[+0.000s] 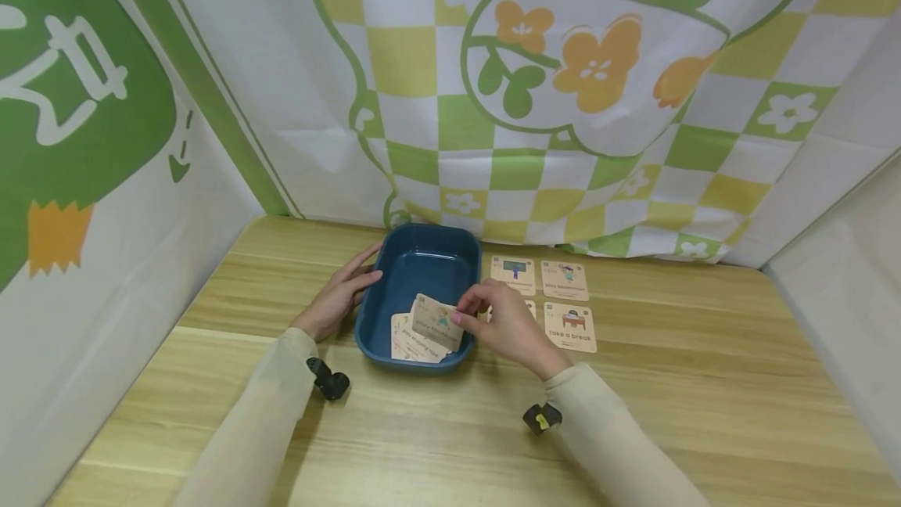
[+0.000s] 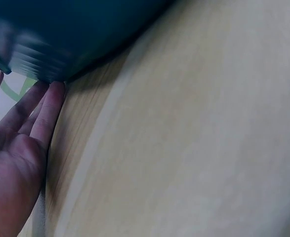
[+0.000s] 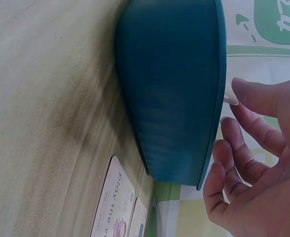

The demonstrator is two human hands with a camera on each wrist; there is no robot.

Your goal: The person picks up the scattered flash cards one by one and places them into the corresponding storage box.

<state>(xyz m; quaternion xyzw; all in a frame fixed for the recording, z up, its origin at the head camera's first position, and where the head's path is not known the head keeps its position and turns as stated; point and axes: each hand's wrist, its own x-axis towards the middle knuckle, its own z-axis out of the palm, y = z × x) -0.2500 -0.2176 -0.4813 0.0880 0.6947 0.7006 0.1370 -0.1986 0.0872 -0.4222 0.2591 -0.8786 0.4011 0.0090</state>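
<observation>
Head view: a person sits or stands at a wooden table (image 1: 676, 405), both hands at a deep blue tray (image 1: 425, 276) set toward the table's back edge, left of its middle. The right hand (image 1: 505, 323) pinches one picture card (image 1: 432, 323) between thumb and fingers at its right side, leaving most of its face uncovered, probably so that it can be read; its caption seems to say "play football". That card is tilted up over the tray's near right corner, above a loose pile (image 1: 400, 339) at the tray's near edge; whether it touches the pile, I cannot tell. The left hand (image 1: 345, 294) lies against the tray's left edge, fingers stretched out and gripping nothing, likely steadying the tray; the left wrist view shows fingertips at its outer wall. So the held card is right beside the right hand, with the tray's width between it and the left. Just past the tray's right edge, four cards (image 1: 570, 327) lie face up in two rows, perhaps spread to be seen, one mostly hidden by the right hand.
</observation>
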